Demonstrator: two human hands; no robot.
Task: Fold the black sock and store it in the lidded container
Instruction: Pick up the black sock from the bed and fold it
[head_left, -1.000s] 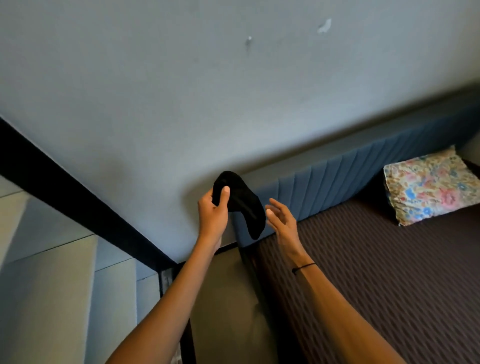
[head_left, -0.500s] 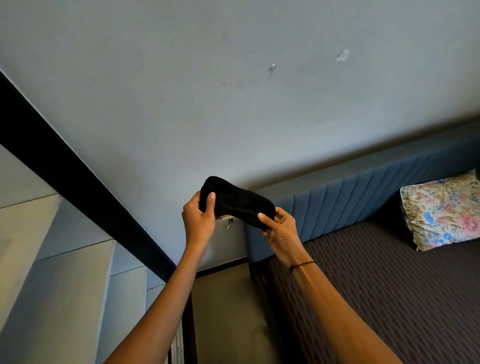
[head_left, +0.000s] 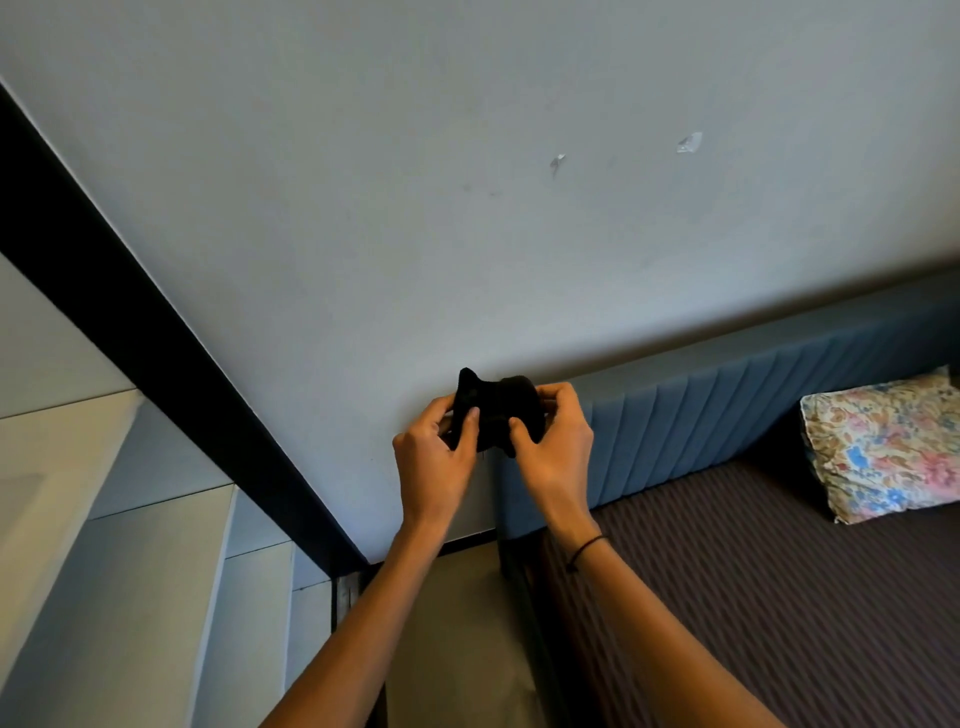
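Both hands pinch the small black fabric sock between them, held up in mid-air in front of the pale grey wall: the left hand clamps its left side with the thumb pressed onto the cloth and the fingers tucked behind, while the right hand closes on the right side, thumb on the near face and fingers curled over the top edge. Between the two grips the sock is bunched into a short, thick bundle, one pointed corner poking up at the upper left — it looks doubled over on itself, though whether the fold is neat or finished I cannot tell from this angle. By my judgement the folding step is under way or close to done, and the whole storing step is left: no lidded container shows anywhere in view, so finding it, opening it, placing the sock inside and closing the lid all lie ahead. A thin dark band circles the right wrist. Beyond the hands, a blue channel-padded headboard runs along the wall, with a brown striped mattress below it and a floral patterned pillow lying at its far end — well apart from the sock.
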